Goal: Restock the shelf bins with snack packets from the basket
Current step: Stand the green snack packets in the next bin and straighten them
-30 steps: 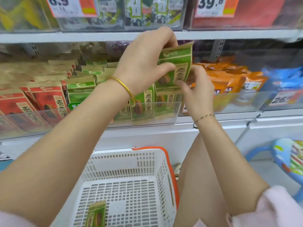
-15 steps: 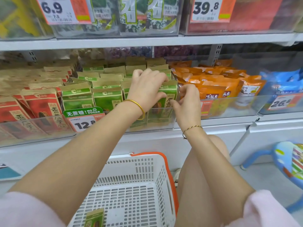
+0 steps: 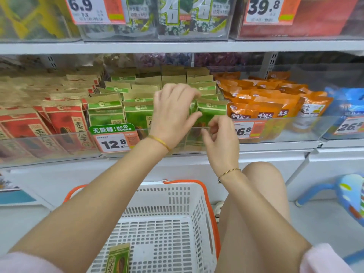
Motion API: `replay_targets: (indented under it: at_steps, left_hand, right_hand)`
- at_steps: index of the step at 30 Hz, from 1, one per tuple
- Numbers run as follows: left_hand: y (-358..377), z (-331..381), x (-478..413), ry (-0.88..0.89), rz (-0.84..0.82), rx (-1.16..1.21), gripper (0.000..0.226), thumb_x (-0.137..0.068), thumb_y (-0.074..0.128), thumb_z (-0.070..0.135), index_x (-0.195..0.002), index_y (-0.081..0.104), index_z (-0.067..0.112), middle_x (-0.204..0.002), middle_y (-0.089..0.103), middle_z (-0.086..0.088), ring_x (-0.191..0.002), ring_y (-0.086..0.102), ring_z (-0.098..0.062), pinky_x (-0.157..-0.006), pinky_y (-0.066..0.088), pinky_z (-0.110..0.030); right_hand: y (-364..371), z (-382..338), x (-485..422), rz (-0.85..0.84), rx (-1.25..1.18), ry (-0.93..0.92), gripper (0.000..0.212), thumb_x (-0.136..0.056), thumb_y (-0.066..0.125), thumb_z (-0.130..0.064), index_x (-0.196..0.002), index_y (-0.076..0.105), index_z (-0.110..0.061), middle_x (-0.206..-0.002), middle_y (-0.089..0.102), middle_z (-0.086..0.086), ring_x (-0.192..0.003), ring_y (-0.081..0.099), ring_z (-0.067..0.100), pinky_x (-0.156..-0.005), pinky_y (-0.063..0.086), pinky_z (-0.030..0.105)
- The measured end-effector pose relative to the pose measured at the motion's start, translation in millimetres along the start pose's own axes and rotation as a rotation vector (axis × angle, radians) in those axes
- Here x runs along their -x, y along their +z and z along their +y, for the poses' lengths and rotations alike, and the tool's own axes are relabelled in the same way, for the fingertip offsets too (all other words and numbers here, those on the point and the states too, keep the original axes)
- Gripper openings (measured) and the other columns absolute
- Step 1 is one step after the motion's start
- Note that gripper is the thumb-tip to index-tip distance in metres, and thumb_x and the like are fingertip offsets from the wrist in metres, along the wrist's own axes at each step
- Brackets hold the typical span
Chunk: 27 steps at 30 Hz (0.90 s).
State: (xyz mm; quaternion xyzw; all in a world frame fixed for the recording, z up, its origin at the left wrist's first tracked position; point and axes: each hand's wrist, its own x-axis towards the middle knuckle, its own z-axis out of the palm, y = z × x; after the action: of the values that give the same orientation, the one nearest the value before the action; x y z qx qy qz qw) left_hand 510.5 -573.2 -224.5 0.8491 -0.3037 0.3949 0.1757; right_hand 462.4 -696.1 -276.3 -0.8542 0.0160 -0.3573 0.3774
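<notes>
Green snack packets (image 3: 106,113) stand in rows in the clear shelf bin (image 3: 190,143) straight ahead. My left hand (image 3: 173,115) hovers over the front row with fingers spread, fingertips touching the packet tops, thumb pointing right. Just right of it stands the front green packet (image 3: 212,110), upright in the bin. My right hand (image 3: 220,136) is at the bin's front wall below that packet, its fingers loosely curled and holding nothing. Below, the white basket (image 3: 177,187) with orange handles holds one green packet (image 3: 118,259) at its near left.
A bin of red packets (image 3: 59,125) lies to the left, orange packets (image 3: 266,107) and blue packets (image 3: 346,103) to the right. An upper shelf (image 3: 177,46) carries more bins. My bare knee (image 3: 260,184) is beside the basket; a blue stool (image 3: 350,196) stands at right.
The green packet I held up with both hands has gone down into the front of the bin. Both hands have let go of it and are drawing back slightly.
</notes>
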Motion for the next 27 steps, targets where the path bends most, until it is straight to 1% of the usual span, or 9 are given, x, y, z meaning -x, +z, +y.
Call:
replay_targets:
  at_steps: [2,5,8,12,16,19,21,24,27]
  left_hand:
    - [-6.4,-13.1,37.3,-0.039,0.106,0.021,0.019,-0.078,0.067,0.026,-0.094,0.061,0.018,-0.095,0.062,0.003,-0.094,0.043,-0.018,-0.076,0.028,-0.032]
    - [-1.1,-41.5,119.1,-0.154,0.005,0.034,0.009,-0.083,0.060,0.024,-0.089,0.061,0.018,-0.083,0.061,0.006,-0.085,0.048,-0.019,-0.072,0.033,-0.033]
    - [7.1,-76.1,201.4,-0.329,-0.317,-0.027,0.011,-0.084,0.060,0.022,-0.094,0.064,0.019,-0.082,0.063,0.006,-0.087,0.054,-0.023,-0.074,0.036,-0.034]
    - [19.5,-123.5,291.2,-0.761,-0.864,-0.124,0.024,-0.091,0.056,0.023,-0.114,0.061,0.020,-0.106,0.066,0.001,-0.109,0.051,-0.023,-0.091,0.044,-0.038]
    - [34.2,-140.4,361.9,-1.148,-1.261,-0.092,0.041,-0.093,0.056,0.029,-0.128,0.048,0.009,-0.121,0.057,-0.010,-0.109,0.055,-0.027,-0.089,0.048,-0.035]
    - [44.9,-132.2,399.9,-1.394,-1.392,-0.048,0.040,-0.093,0.054,0.027,-0.120,0.046,-0.001,-0.090,0.057,-0.007,-0.073,0.055,-0.019,-0.061,0.046,-0.025]
    - [52.8,-126.2,422.2,-1.472,-1.485,-0.029,0.038,-0.092,0.054,0.033,-0.111,0.050,0.001,-0.083,0.057,-0.006,-0.060,0.048,-0.014,-0.059,0.047,-0.026]
    - [60.0,-117.6,448.9,-1.524,-1.551,-0.003,0.046,-0.086,0.062,0.041,-0.114,0.057,0.004,-0.078,0.057,-0.004,-0.067,0.054,-0.017,-0.070,0.052,-0.026]
    - [61.0,-109.7,458.8,-1.569,-1.507,-0.040,0.050,-0.077,0.073,0.041,-0.109,0.055,0.006,-0.085,0.055,-0.004,-0.086,0.062,-0.019,-0.067,0.049,-0.024]
  right_hand:
    - [12.0,-4.2,18.5,-0.123,0.012,-0.026,0.013,-0.088,0.060,-0.014,-0.096,0.050,-0.013,-0.089,0.047,-0.006,-0.070,0.048,0.015,-0.063,0.044,0.036]
    - [41.6,-6.8,47.6,-0.453,0.075,-0.021,0.015,-0.091,0.055,-0.021,-0.104,0.049,-0.016,-0.089,0.051,-0.006,-0.076,0.054,0.017,-0.069,0.046,0.036]
    - [78.9,-8.1,75.3,-0.807,0.161,-0.023,0.020,-0.093,0.053,-0.025,-0.110,0.049,-0.017,-0.095,0.058,-0.001,-0.086,0.059,0.023,-0.074,0.047,0.036]
    - [119.4,-2.8,114.0,-1.146,0.210,-0.003,0.020,-0.095,0.050,-0.026,-0.113,0.050,-0.017,-0.097,0.062,0.003,-0.086,0.061,0.024,-0.076,0.050,0.037]
    - [140.7,10.3,134.8,-1.288,0.178,0.078,0.020,-0.096,0.048,-0.026,-0.114,0.050,-0.016,-0.100,0.061,0.002,-0.081,0.063,0.021,-0.078,0.053,0.039]
    - [151.8,19.6,140.4,-1.360,0.196,0.104,0.024,-0.096,0.049,-0.027,-0.118,0.050,-0.016,-0.103,0.061,0.004,-0.083,0.061,0.020,-0.081,0.051,0.038]
    - [156.4,24.1,141.2,-1.391,0.200,0.131,0.024,-0.096,0.049,-0.027,-0.118,0.049,-0.016,-0.106,0.061,0.005,-0.083,0.062,0.021,-0.081,0.051,0.038]
    - [158.0,28.4,138.5,-1.407,0.191,0.188,0.024,-0.097,0.050,-0.026,-0.118,0.049,-0.014,-0.108,0.061,0.008,-0.084,0.061,0.023,-0.082,0.051,0.039]
    - [157.1,32.7,137.0,-1.416,0.215,0.215,0.025,-0.097,0.048,-0.024,-0.120,0.049,-0.013,-0.105,0.059,0.007,-0.084,0.061,0.024,-0.081,0.050,0.037]
